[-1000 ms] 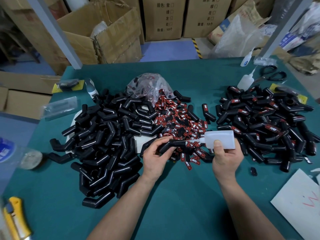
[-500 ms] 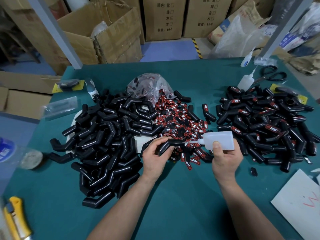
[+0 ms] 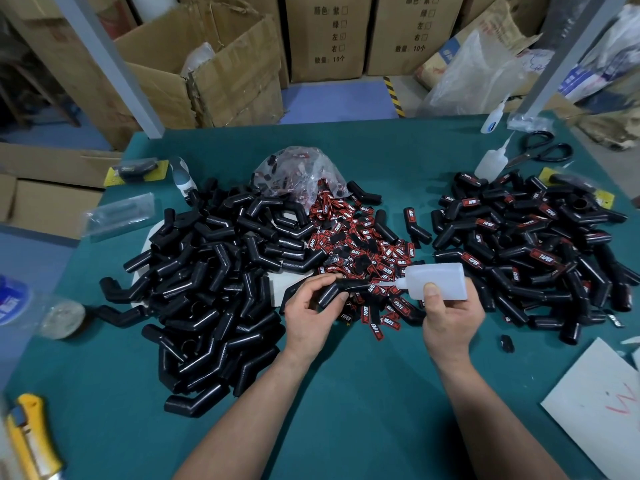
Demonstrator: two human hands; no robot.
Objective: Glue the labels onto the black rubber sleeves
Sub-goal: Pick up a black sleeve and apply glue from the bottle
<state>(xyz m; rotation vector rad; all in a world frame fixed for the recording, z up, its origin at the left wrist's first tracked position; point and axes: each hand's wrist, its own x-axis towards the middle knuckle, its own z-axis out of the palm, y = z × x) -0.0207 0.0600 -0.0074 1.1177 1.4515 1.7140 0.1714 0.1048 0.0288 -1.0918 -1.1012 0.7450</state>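
Observation:
My left hand (image 3: 313, 308) grips a black rubber sleeve (image 3: 334, 289) above the green table (image 3: 346, 393). My right hand (image 3: 448, 315) holds a white glue bottle (image 3: 438, 280) on its side, its nozzle tip touching the sleeve. A heap of red and black labels (image 3: 363, 247) lies just behind both hands. Bare black sleeves (image 3: 207, 271) are piled on the left. Sleeves bearing labels (image 3: 530, 251) are piled on the right.
A clear bag of labels (image 3: 298, 171) sits behind the label heap. Two more glue bottles (image 3: 490, 162) and black scissors (image 3: 542, 150) lie at the far right. A yellow utility knife (image 3: 29, 441) is at the near left, white card (image 3: 602, 407) at the near right, a tape roll (image 3: 64, 318) at the left edge.
The bottle and its nozzle have shifted slightly left along the sleeve. My left hand has hardly moved.

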